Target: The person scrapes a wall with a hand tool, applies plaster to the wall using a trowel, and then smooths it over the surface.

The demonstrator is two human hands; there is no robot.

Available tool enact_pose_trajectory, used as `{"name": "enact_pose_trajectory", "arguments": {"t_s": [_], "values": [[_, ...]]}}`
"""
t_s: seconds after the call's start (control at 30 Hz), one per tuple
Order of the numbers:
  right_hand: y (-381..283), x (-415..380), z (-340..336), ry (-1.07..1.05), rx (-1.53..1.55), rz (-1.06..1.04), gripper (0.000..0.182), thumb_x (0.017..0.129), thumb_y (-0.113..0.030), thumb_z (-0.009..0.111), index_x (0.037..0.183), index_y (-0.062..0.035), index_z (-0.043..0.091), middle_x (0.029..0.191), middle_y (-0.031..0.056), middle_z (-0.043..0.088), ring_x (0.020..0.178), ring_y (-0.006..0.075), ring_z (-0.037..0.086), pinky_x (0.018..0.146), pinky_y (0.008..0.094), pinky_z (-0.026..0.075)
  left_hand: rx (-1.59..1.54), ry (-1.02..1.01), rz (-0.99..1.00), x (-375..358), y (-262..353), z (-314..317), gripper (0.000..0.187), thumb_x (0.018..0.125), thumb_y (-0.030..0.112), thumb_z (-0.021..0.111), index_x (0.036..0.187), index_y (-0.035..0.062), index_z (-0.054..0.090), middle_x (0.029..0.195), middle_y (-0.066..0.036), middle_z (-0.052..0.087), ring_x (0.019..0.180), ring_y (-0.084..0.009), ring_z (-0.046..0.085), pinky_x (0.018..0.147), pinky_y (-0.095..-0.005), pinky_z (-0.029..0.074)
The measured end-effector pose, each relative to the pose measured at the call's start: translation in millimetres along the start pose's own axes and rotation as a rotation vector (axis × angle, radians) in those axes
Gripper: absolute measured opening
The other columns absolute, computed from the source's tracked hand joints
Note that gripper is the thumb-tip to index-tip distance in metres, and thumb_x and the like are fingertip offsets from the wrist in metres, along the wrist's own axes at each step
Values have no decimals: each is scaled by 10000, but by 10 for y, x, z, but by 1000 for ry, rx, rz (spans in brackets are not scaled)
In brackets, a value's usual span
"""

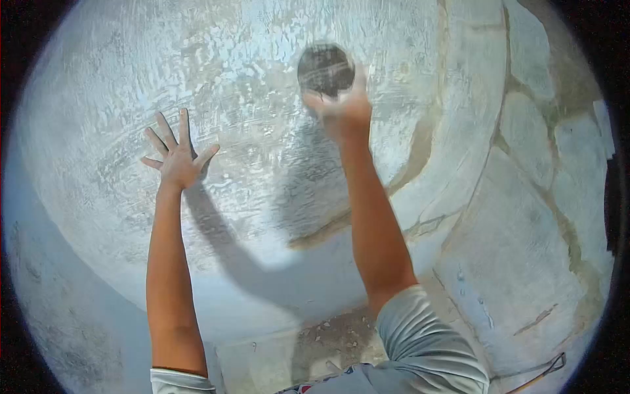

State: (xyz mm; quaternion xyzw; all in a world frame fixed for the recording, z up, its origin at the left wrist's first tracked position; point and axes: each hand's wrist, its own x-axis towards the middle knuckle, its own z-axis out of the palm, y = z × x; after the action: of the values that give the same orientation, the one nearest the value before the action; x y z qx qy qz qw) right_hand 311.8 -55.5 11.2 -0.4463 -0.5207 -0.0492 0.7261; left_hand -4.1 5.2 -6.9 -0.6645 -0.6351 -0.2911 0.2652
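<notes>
A large, pale, curved surface (249, 171) with rough, streaky patches fills most of the head view. My left hand (177, 157) lies against it with fingers spread, holding nothing. Higher up and to the right, my right hand (344, 111) grips a dark round disc (325, 71) by its lower right edge, thumb on one side and fingers on the other. The disc's face is towards me and its back is hidden, at or very near the surface. Slight blur softens the right hand and disc.
Pale stone slabs (512, 230) with brown joints lie on the right. A tool with a wooden shaft and dark D-shaped handle (556, 362) is at the lower right. Loose debris (338, 335) covers the ground below my arms. A bluish-grey surface (72, 295) is at the lower left.
</notes>
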Motion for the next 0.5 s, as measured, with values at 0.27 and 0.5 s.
{"name": "enact_pose_trajectory", "arguments": {"t_s": [0.27,0.5], "values": [[224,-259,60,-21,202,49,1095,644,-270,833,1476,60,202,1183,268,624,1060,329,654,896,371,544,-33,17,16,-4,-10,-4,1126,737,780,604,1565,290,20,1581,-204,-214,1407,-499,-247,931,-844,-32],[-84,287,145,62,77,35,1048,646,-270,863,1458,31,273,1163,223,637,1054,332,640,916,383,514,-48,40,17,-5,-21,33,1113,727,778,611,1565,307,48,1590,-182,-203,1416,-497,-223,949,-838,-36]]}}
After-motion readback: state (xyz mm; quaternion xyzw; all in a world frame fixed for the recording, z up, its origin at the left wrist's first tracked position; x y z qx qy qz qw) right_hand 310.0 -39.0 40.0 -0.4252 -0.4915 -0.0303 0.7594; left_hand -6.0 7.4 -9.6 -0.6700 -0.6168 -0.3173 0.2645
